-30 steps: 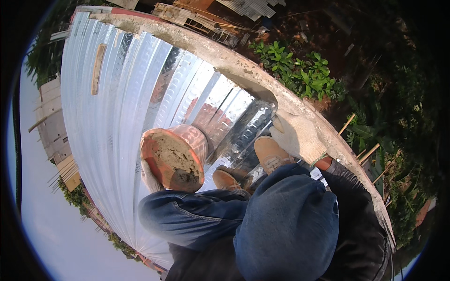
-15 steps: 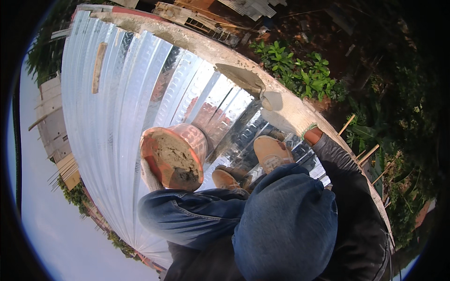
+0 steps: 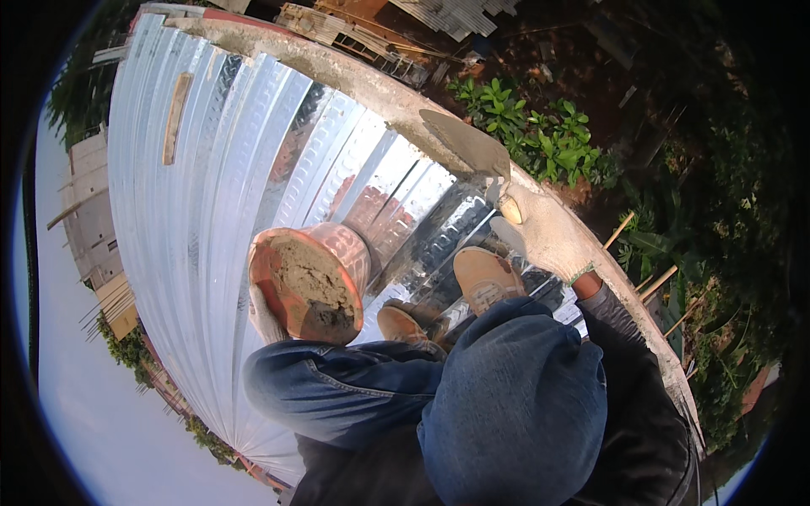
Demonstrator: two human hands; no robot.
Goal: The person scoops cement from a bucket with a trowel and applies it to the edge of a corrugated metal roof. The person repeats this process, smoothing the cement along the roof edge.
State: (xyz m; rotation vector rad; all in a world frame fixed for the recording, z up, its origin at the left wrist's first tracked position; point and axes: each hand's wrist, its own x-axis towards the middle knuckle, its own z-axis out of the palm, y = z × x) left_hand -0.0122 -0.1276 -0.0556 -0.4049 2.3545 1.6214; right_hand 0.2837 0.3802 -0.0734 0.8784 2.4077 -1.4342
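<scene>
My right hand (image 3: 540, 232), in a pale work glove, is closed round the handle of a trowel (image 3: 466, 145). The grey blade lies over the top of the concrete wall edge (image 3: 380, 94), pointing away from me to the left. On my left, an orange bucket (image 3: 354, 251) tilts toward me with grey mortar (image 3: 312, 274) inside. My gloved left hand (image 3: 264, 317) grips the bucket's left side by the rim; my knee partly covers it.
Ribbed shiny metal sheets (image 3: 219, 211) lie under the bucket and my shoes (image 3: 485, 274). A wooden strip (image 3: 176, 118) rests on them at the far left. Beyond the wall, the ground drops to leafy plants (image 3: 540, 139), and sticks (image 3: 658, 282) jut out at the right.
My right hand has moved right and nearer along the wall. The trowel has shifted right with it, its blade turned from the wall's inner side to its top. The left hand stays on the bucket.
</scene>
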